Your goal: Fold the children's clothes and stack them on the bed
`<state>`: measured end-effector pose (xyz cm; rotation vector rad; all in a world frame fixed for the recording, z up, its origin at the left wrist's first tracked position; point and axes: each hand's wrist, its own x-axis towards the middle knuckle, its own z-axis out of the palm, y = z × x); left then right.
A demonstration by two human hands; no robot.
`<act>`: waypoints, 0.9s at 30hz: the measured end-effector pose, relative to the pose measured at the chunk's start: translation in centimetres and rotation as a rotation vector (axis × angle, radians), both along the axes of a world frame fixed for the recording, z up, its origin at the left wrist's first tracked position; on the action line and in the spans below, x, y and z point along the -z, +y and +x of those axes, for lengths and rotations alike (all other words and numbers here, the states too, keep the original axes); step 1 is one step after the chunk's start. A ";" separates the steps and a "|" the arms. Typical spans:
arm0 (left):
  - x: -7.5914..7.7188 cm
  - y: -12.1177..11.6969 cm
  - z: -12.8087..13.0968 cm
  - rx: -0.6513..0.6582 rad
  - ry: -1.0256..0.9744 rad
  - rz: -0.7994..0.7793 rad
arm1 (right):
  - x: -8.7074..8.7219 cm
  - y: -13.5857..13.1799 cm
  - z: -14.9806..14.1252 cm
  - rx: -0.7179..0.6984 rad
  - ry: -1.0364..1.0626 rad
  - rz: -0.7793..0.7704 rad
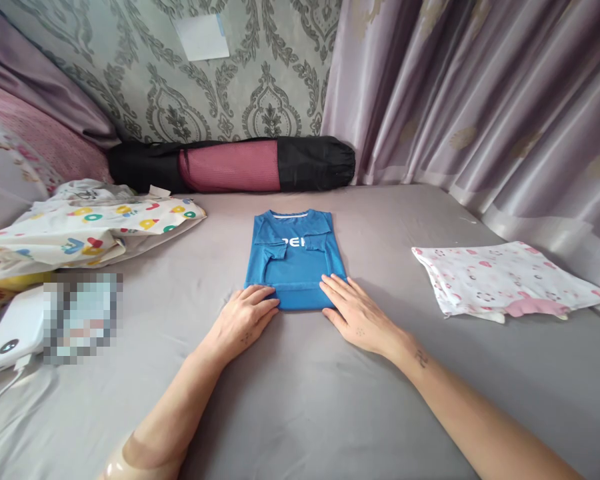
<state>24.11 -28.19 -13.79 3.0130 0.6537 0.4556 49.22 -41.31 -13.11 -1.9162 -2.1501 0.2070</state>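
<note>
A blue T-shirt lies on the grey bed sheet, its sides and sleeves turned inward and its bottom edge folded up in a narrow band. White letters on its chest are partly covered by the sleeves. At the lower left corner of the shirt, my left hand rests with its fingers stretched over the folded band. My right hand lies flat on the lower right corner, fingers extended and slightly apart. Neither hand grips the cloth.
A folded white and pink patterned cloth lies to the right. On the left are a colourful printed cloth and a white power bank with a cable, beside a blurred item. A rolled mat in a black bag lies along the wall.
</note>
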 end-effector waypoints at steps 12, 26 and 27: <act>-0.1 -0.3 0.8 -0.057 -0.083 0.051 | 0.7 0.4 0.2 0.047 0.014 0.133; 0.4 1.6 -1.1 -0.127 -0.008 -0.076 | 1.8 0.8 1.9 0.046 0.046 0.184; 0.5 1.7 -1.2 -0.122 -0.014 -0.086 | 1.8 0.8 2.0 0.039 0.041 0.184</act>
